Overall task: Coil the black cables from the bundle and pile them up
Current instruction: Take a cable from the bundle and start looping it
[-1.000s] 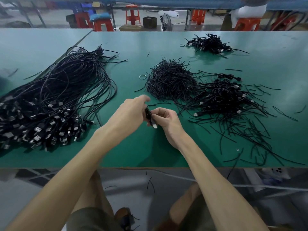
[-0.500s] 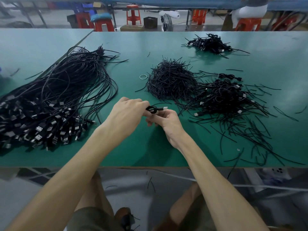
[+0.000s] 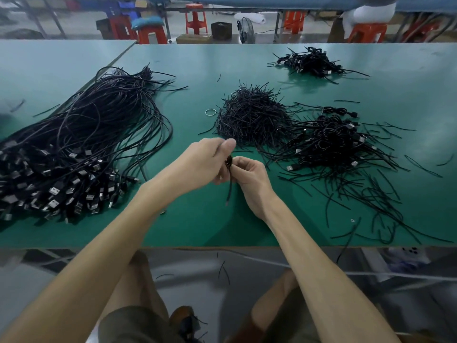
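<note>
Left hand: left hand [image 3: 200, 167] raised over the green-topped worktable [image 3: 197, 219], fingers curled, thumb on top, pinching the top of the small black coiled cable [image 3: 229, 162].
Right hand: right hand [image 3: 249, 180] just beside it, fingertips closed on the same coil from the other side. Hands touching at the coil.
Cable in hand: coil stands on edge btwn the two hands; a short thin black tail [image 3: 230, 189] hangs straight down from it, end free above the table. Can't tell if tail is a twist tie or the cable's own end.
Change: half a sec ago coil lay flat, loop showing, plug pointing right; now turned upright, loop squeezed shut, tail dropped. A sec ago plug poked down by right fingers; plug now hidden.
Meaning: prob. the binding step, coil formed and being cinched; judgement only.
Source: big loose bundle of long black USB cables [image 3: 81, 149], well left of hands, plug ends fanned toward table edge. Lots left.
Done pile: heap of coiled black cables w/ silver plugs [image 3: 331, 142], right of hands, near. Second small heap [image 3: 309, 61] far back.
Ties: mound of short black wire ties [image 3: 252, 117] just beyond hands; strays scattered right.
Next: likely drop coil on right heap, reach left for another.
</note>
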